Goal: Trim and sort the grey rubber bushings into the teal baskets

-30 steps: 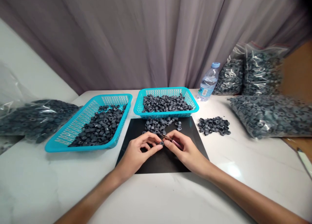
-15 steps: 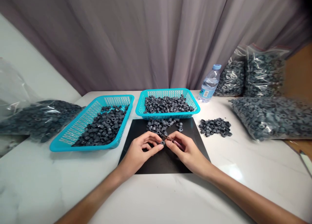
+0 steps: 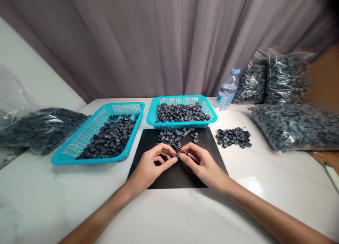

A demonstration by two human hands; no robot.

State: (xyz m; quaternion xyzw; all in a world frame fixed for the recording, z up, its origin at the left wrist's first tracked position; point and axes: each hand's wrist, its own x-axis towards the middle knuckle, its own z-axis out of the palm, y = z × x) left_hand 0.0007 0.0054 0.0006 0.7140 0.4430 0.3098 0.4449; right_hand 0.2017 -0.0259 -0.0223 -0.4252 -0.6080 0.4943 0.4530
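Observation:
Over a black mat [image 3: 182, 175] my left hand [image 3: 150, 166] pinches one small grey ring [image 3: 176, 155] between thumb and fingertips. My right hand [image 3: 203, 166] is closed on a thin pink-handled tool [image 3: 186, 152] whose tip meets that ring. Just beyond the fingers a loose heap of the same grey rings [image 3: 173, 136] lies on the mat's far edge. Both forearms rest on the white table [image 3: 185, 215].
Two turquoise baskets hold grey rings: a long one [image 3: 79, 145] at the left, a smaller one [image 3: 209, 111] behind the mat. A small pile of rings [image 3: 233, 137] lies right of the mat. A water bottle [image 3: 227, 90] and clear bags of rings [image 3: 296, 125] stand right; another bag [image 3: 39, 129] left.
Both hands stay together over the mat, the tool still against the ring. Only the camera view shifts slightly.

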